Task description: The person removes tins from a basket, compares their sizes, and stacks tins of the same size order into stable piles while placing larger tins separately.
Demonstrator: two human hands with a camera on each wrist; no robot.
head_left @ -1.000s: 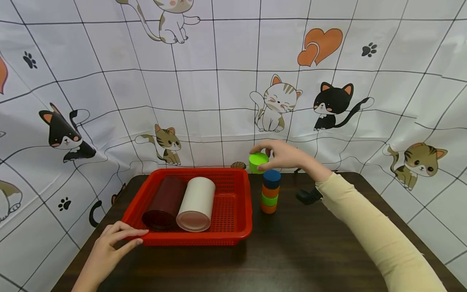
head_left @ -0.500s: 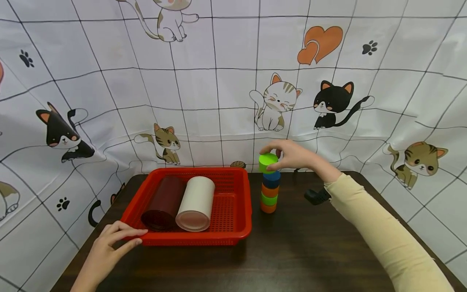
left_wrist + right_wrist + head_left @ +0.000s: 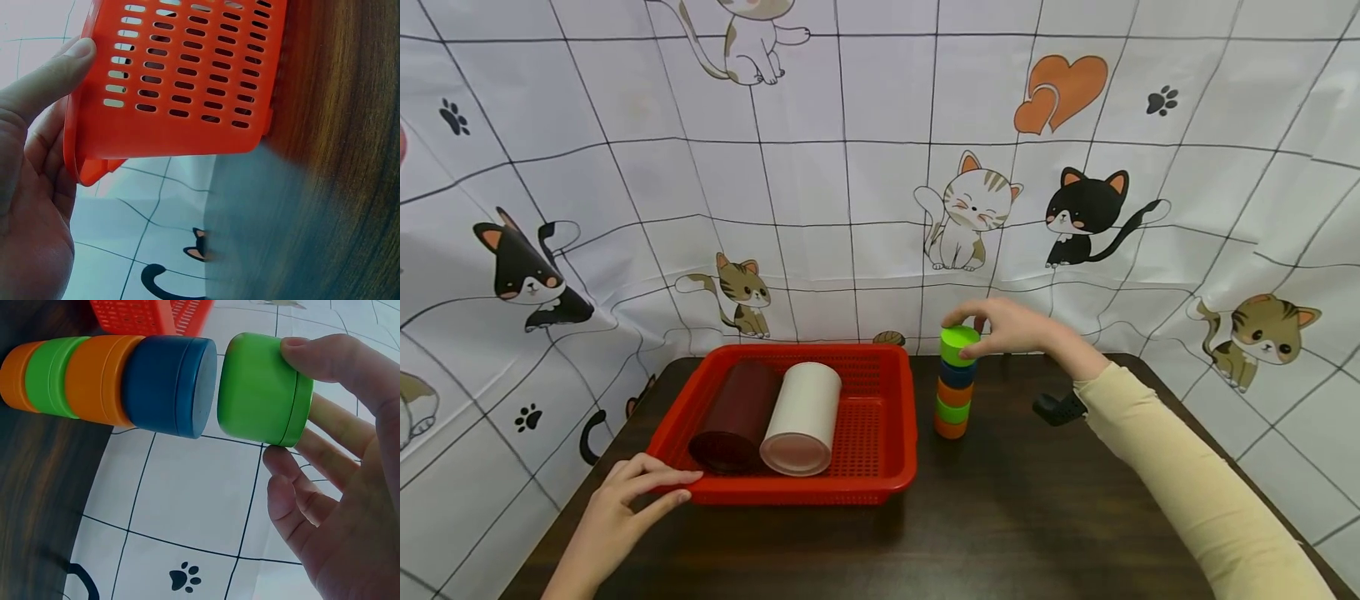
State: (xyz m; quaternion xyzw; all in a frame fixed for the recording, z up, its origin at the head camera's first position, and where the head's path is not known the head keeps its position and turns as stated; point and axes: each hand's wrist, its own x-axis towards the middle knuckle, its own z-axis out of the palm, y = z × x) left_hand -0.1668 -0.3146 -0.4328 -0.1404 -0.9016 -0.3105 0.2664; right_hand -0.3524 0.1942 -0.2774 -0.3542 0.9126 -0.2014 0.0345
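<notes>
My right hand (image 3: 1011, 327) pinches a small round green container with a lid (image 3: 262, 390) between thumb and fingers. It is held just over a stack; the right wrist view shows a narrow gap between it and the blue container (image 3: 165, 387) on top. Below the blue one come an orange container (image 3: 955, 394), a green one (image 3: 952, 412) and another orange one (image 3: 951, 429) on the table. At the near left corner of a red plastic basket (image 3: 790, 493), my left hand (image 3: 613, 517) pinches the rim, the thumb outside in the left wrist view.
A dark maroon cylinder (image 3: 737, 417) and a white cylinder (image 3: 805, 412) lie side by side in the basket. Behind the dark wooden table (image 3: 1000, 533) hangs a white sheet (image 3: 880, 208) printed with cats. The stack stands just right of the basket.
My right hand has carried the green container to the right, over the stack, then lowered it towards the blue one. The left hand and basket stay put.
</notes>
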